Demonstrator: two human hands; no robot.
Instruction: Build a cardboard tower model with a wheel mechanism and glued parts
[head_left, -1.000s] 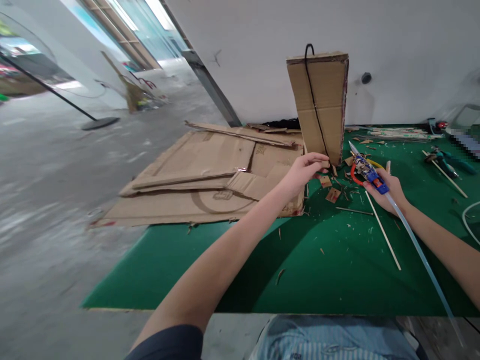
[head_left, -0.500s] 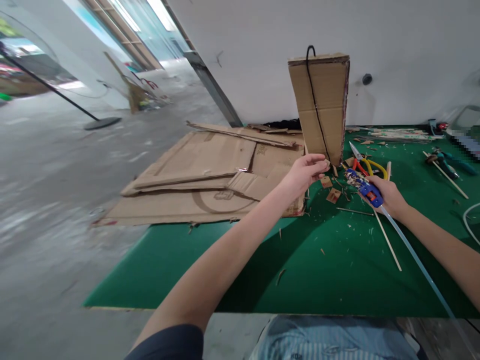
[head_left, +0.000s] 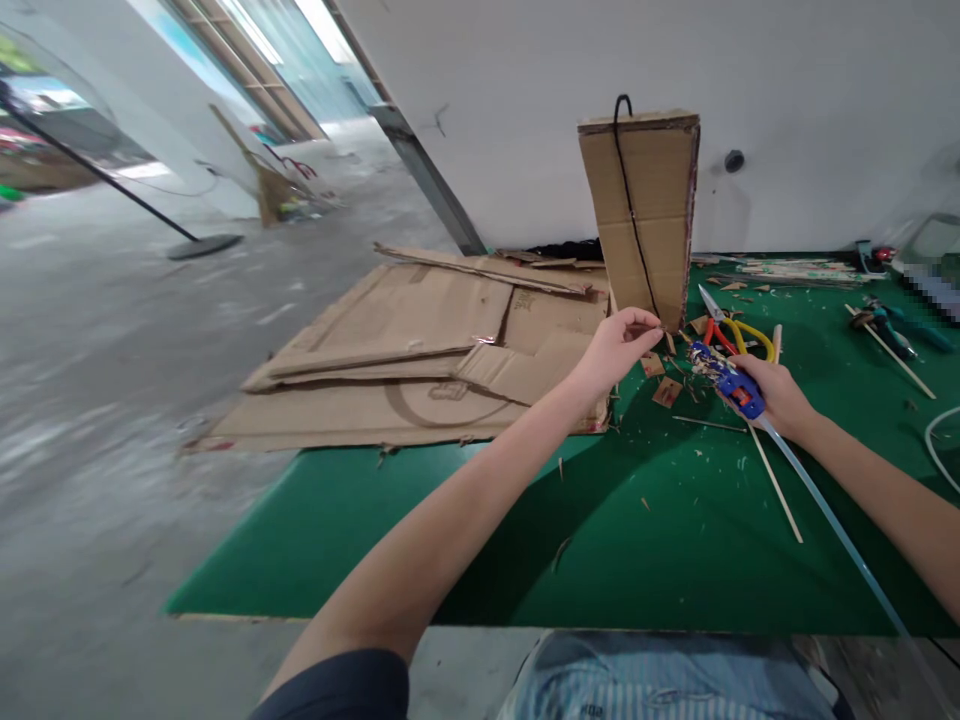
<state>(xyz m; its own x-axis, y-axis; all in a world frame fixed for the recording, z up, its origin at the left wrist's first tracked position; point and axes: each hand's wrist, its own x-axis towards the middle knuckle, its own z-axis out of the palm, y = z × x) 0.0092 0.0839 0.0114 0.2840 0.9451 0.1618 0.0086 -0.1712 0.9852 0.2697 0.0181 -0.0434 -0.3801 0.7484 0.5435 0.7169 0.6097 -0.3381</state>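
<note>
My left hand (head_left: 624,342) is closed in a pinch at the foot of a tall cardboard box (head_left: 651,215). Between its fingertips is a small piece of cardboard, now mostly hidden by the fingers. A black cord (head_left: 631,205) runs down the box's front and loops above its top. My right hand (head_left: 776,392) is wrapped round a blue glue gun (head_left: 739,388), its nozzle end pointing left toward the box's base. A long translucent glue stick (head_left: 832,530) trails from the gun's back. Small cardboard squares (head_left: 667,392) lie between the hands.
Scissors with red and yellow handles (head_left: 739,330) lie just behind the glue gun. Flattened cardboard sheets (head_left: 375,400) cover the left of the green table (head_left: 337,540). A thin wooden stick (head_left: 776,485), pliers (head_left: 889,325) and scraps lie on the right.
My left hand has shifted slightly, its thumb and finger now closer together, covering the small cardboard piece that showed before. The glue gun has barely moved.
</note>
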